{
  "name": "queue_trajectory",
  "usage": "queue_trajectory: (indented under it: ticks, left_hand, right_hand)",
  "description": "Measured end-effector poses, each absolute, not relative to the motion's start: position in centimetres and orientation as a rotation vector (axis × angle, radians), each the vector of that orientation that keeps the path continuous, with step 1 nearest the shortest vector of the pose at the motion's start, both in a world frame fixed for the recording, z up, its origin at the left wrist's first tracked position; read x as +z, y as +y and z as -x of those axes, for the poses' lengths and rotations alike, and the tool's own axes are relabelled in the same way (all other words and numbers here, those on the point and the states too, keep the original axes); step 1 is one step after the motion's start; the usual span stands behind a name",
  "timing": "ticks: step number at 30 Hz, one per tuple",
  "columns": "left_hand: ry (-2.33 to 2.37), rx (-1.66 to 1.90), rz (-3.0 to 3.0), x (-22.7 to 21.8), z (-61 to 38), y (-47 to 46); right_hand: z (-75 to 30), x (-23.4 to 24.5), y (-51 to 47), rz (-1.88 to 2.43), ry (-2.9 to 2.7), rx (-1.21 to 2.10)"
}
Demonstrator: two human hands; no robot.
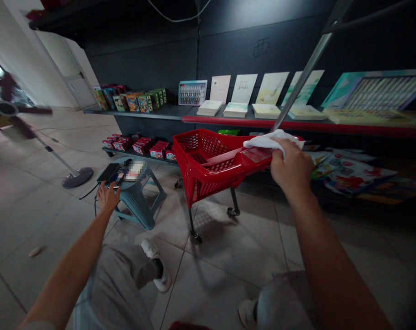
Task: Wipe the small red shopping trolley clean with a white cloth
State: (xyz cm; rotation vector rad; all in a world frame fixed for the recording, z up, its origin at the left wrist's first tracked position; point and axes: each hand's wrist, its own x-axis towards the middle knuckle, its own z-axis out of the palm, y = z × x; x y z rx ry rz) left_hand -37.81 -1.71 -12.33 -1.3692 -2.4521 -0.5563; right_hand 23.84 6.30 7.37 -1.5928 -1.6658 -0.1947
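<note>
Gripping a bunched white cloth (270, 139) in our right hand (292, 167), we have it against the handle end of a red cart (213, 176), fingers closed over the fabric. That cart stands on the tiled floor (225, 270) ahead of us, between a blue-grey stool (135, 198) and the snack bags (359, 174) low on the right. Our left hand (107, 196) is down at the stool's near edge, fingers somewhat spread beside small dark items; whether it grips one, we cannot tell. Also on the stool: a flat black device (108, 172) and a pixelated item (134, 170). In the way: a metal pole (304, 78) slants down past the booklets (244, 89) to just behind the cloth, covering part of the display; we can't make out its foot. Behind the cart runs a dark shelf unit (153, 62), with small colourful boxes (134, 101) and a boxed pen set (192, 93) on the upper level, red packs (142, 145) below. Off left, a fan base (77, 177) sits near the stool. Our white shoe (156, 261) is near the cart's front wheels.
</note>
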Motion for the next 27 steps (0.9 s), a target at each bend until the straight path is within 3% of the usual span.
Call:
queue_trajectory:
  ticks: [6,12,16,21,27]
  left_hand:
    - [-2.486,-0.613,1.377,-11.0,36.6,-2.2]
    - [-2.259,-0.921,1.386,-5.0,31.1,-0.5]
    - [-2.039,-1.094,1.576,-1.1,22.7,0.8]
    - [-1.399,-1.400,2.007,1.7,8.8,-0.4]
    - [-1.232,-1.196,2.265,5.0,-1.6,-2.3]
  right_hand:
    - [-24.3,6.7,6.7,1.506,-1.670,-0.217]
    - [-24.1,6.8,6.7,1.488,-1.651,-0.183]
    - [-23.9,6.9,6.6,1.487,-1.645,-0.152]
    - [-23.6,6.9,6.3,1.486,-1.660,-0.198]
    - [-23.6,6.6,6.0,1.437,-1.684,-0.233]
